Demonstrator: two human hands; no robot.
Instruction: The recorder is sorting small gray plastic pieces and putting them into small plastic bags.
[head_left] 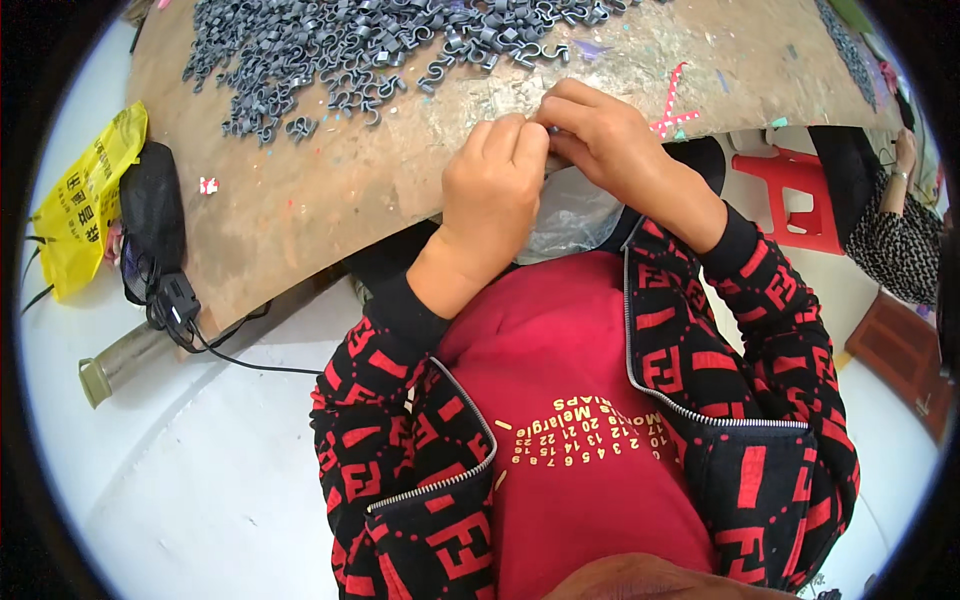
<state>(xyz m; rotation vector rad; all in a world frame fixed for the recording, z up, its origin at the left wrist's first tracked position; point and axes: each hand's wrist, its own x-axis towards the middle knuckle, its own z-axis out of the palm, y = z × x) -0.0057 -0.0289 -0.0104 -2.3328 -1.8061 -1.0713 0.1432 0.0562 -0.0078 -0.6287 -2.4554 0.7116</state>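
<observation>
Both my hands meet at the near edge of the worktable (330,200). My left hand (494,180) is closed, its fingers curled and pressed together. Touching it from the right, my right hand (606,135) pinches with thumb and forefinger. Whatever lies between the fingertips is hidden; only a small dark spot shows there. Beyond the hands, a big heap of small grey curved plastic clips (370,55) spreads over the far part of the table. Under my hands, a clear plastic bag (572,215) hangs at the table edge by my lap.
A yellow plastic bag (92,205) and a black pouch (152,210) hang at the left table edge, with a black cable (260,366) below. Red-and-white tape (672,100) sticks to the tabletop. At right are a red stool (795,190) and another person's arm (900,170).
</observation>
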